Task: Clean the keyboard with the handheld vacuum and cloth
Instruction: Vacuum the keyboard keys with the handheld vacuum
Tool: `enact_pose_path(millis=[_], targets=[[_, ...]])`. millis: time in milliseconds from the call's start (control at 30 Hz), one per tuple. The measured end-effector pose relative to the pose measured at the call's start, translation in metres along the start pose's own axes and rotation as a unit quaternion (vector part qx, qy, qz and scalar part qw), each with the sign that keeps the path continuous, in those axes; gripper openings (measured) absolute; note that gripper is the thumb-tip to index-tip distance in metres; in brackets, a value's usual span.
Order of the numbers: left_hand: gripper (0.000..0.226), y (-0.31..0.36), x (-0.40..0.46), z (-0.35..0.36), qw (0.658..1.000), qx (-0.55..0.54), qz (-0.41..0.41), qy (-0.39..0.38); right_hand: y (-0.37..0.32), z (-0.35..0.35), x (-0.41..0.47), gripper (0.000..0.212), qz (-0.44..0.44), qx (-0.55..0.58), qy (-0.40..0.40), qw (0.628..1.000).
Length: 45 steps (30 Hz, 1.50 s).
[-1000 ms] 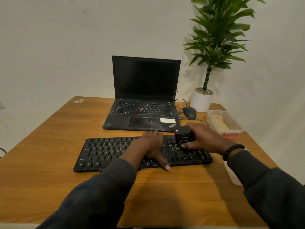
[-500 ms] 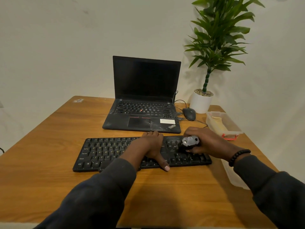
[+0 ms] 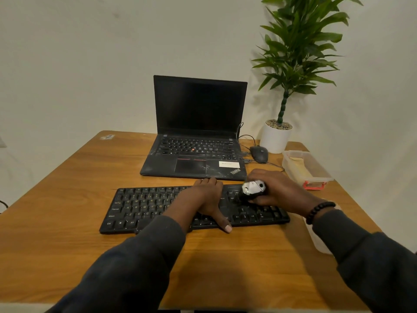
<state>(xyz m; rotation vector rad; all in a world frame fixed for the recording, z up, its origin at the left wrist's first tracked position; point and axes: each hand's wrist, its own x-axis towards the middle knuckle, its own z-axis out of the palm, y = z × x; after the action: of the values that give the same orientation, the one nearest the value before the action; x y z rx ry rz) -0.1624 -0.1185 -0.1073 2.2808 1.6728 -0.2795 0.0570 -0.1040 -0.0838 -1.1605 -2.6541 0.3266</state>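
1. Keyboard (image 3: 158,206): black, full-size, lying flat on the wooden tabletop (image 3: 67,199), long edge facing the person, just in front of the laptop.
2. Left hand (image 3: 207,199): palm down on the keyboard's middle section, fingers straight and reaching toward the far edge, thumb stretched over the near edge onto the wood. Grip is flat and relaxed, pressing, not curled round anything.
3. Right hand (image 3: 279,193): over the keyboard's right section, fingers curled round the handheld vacuum (image 3: 252,190). Grip is closed on it.
4. Handheld vacuum: small, dark body with a silvery end facing left and up. It is tilted, its lower dark end down among the keys beside the left hand. Whether the nozzle actually touches the keys cannot be told.
5. Right wrist carries a dark bead bracelet (image 3: 320,211). Both arms in dark sleeves.
6. Laptop (image 3: 198,136): open, screen dark, white sticker on the palm rest, red pointing nub among the keys.
7. Mouse (image 3: 259,153): dark, wired, just right of the laptop, cable trailing across the wood.
8. Potted plant (image 3: 276,137): white pot with pebbles on top, tall green leaves, far right corner.
9. Clear plastic container (image 3: 316,170): right edge of the tabletop, red clip at its near end, something pale inside; what it is cannot be told.
10. A pale, flat thing lies at the right edge under the right forearm, mostly hidden.
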Motion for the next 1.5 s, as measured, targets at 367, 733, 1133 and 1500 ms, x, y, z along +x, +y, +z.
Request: enact_pose_path(millis=[367, 733, 1133, 1500], targets=[[0.129, 0.0, -0.002, 0.0, 1.0, 0.003, 0.003, 0.001, 0.005, -0.008, 0.008, 0.037, 0.071, 0.044, 0.005, 0.996], [0.128, 0.0, -0.003, 0.0, 1.0, 0.003, 0.0, 0.002, -0.015, 0.011, 0.032, 0.046, 0.125, 0.039, 0.072, 0.989], [0.128, -0.003, 0.0, 0.002, 1.0, 0.0, 0.004, 0.003, -0.001, -0.005, 0.031, 0.049, 0.132, 0.0, -0.007, 0.991], [0.13, -0.004, 0.0, 0.003, 1.0, 0.002, 0.006, 0.004, -0.005, 0.005, 0.027, 0.037, 0.168, 0.023, 0.027, 0.985]])
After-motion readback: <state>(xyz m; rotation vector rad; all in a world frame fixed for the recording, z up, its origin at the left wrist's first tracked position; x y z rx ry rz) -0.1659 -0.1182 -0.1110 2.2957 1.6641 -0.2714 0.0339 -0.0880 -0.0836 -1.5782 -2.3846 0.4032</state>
